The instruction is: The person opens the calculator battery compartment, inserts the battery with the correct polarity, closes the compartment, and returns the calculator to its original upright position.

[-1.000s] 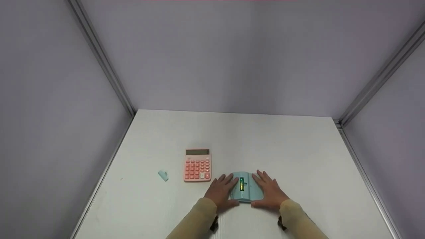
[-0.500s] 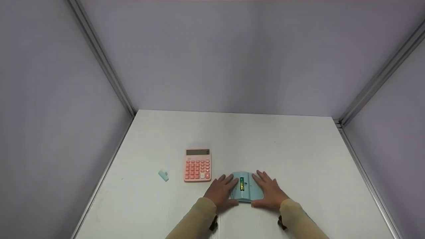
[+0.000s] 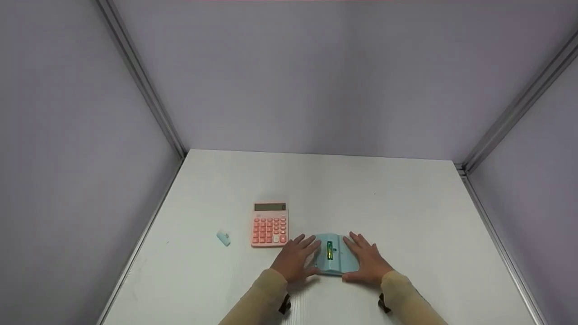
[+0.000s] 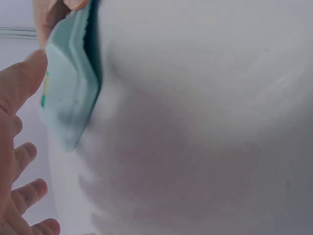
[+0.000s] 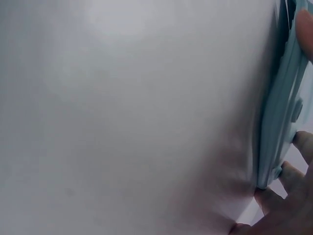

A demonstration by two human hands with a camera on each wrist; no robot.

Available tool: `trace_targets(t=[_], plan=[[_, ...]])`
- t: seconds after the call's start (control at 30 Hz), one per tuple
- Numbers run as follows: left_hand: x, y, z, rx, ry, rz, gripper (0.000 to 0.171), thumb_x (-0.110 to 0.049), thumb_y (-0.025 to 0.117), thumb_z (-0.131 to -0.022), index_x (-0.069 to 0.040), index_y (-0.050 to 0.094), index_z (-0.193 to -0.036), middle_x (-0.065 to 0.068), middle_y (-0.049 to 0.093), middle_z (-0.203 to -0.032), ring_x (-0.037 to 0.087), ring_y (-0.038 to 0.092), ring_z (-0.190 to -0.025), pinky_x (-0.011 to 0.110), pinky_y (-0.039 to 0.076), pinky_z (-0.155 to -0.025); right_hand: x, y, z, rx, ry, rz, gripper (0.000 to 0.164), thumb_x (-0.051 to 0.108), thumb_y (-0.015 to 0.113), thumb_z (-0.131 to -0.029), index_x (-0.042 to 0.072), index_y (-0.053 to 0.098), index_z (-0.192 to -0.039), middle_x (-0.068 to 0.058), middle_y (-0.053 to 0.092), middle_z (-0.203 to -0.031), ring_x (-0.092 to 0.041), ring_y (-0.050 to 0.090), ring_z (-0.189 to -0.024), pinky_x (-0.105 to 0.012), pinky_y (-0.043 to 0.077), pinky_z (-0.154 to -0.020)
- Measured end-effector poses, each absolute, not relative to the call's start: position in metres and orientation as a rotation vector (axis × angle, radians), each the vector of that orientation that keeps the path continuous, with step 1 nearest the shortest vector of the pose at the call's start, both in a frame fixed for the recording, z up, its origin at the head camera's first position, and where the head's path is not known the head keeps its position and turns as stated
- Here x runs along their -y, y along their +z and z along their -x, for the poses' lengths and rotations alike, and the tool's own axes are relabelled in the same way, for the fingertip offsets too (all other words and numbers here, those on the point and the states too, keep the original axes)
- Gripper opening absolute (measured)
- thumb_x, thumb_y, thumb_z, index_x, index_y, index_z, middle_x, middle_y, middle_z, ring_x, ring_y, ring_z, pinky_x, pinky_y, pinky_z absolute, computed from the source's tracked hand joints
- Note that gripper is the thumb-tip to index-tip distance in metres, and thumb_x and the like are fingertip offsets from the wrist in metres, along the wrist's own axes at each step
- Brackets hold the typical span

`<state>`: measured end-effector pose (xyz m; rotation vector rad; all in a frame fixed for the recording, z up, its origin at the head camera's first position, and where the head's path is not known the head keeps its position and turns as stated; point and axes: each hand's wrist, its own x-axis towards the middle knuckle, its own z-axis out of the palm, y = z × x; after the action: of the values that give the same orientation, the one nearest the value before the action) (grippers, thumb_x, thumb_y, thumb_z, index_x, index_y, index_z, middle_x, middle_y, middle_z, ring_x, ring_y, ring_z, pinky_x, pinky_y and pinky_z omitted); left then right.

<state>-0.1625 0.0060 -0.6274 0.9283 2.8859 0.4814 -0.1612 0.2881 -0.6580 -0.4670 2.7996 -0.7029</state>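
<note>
A light blue calculator [image 3: 333, 264], by its shape, lies face down near the front of the table. A green and gold battery [image 3: 329, 250] sits in its uncovered slot. My left hand [image 3: 293, 259] is at its left side with fingers spread; in the left wrist view the thumb [image 4: 29, 73] is beside the casing, and contact is unclear. On the right side rests my right hand [image 3: 368, 262], its fingers spread over the casing and its thumb at the near edge. A small light blue battery cover [image 3: 223, 238] lies off to the left.
A pink calculator [image 3: 270, 225] lies face up just left of the blue one. The white table [image 3: 406, 203] is enclosed by grey panels [image 3: 271, 76] at the back and both sides.
My left hand has shifted slightly left, and its thumb has drawn back from the blue calculator's near edge. The right hand and the calculator have stayed in place.
</note>
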Motion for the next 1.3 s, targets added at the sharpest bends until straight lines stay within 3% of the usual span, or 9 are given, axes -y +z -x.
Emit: trace_targets(t=[0.23, 0.53, 0.93, 1.3], plan=[[0.009, -0.615, 0.162, -2.973, 0.561, -0.971, 0.075, -0.052, 0.068, -0.084, -0.024, 0.040, -0.148, 0.001, 0.035, -0.153, 0.027, 0.033, -0.139, 0.048, 0.031, -0.111, -0.287, -0.659, 0.161, -2.798, -0.698, 0.431, 0.119, 0.077, 0.073, -0.056, 0.026, 0.025, -0.153, 0.000, 0.015, -0.160, -0.029, 0.008, -0.146, -0.063, 0.009, -0.112], [0.035, -0.600, 0.167, -3.076, 0.639, -0.932, 0.076, -0.053, 0.067, -0.085, -0.029, 0.035, -0.150, -0.002, 0.030, -0.155, 0.027, 0.032, -0.140, 0.048, 0.029, -0.112, -0.289, -0.661, 0.164, -2.827, -0.707, 0.486, 0.118, 0.075, 0.073, -0.058, 0.025, 0.026, -0.153, -0.001, 0.016, -0.160, -0.030, 0.010, -0.146, -0.065, 0.010, -0.111], [0.080, -0.597, 0.176, -3.199, 0.803, -0.729, 0.073, -0.043, 0.073, -0.083, -0.019, 0.044, -0.145, 0.008, 0.038, -0.151, 0.030, 0.033, -0.139, 0.047, 0.030, -0.112, -0.289, -0.660, 0.166, -2.811, -0.733, 0.446, 0.118, 0.073, 0.075, -0.058, 0.024, 0.026, -0.153, -0.001, 0.015, -0.160, -0.031, 0.010, -0.146, -0.063, 0.010, -0.112], [0.126, -0.598, 0.182, -3.269, 0.829, -0.424, 0.075, -0.042, 0.074, -0.082, -0.019, 0.043, -0.146, 0.011, 0.038, -0.149, 0.032, 0.034, -0.137, 0.049, 0.032, -0.110, -0.289, -0.661, 0.167, -2.806, -0.727, 0.447, 0.119, 0.074, 0.075, -0.057, 0.025, 0.026, -0.153, 0.000, 0.014, -0.160, -0.029, 0.009, -0.146, -0.063, 0.009, -0.112]])
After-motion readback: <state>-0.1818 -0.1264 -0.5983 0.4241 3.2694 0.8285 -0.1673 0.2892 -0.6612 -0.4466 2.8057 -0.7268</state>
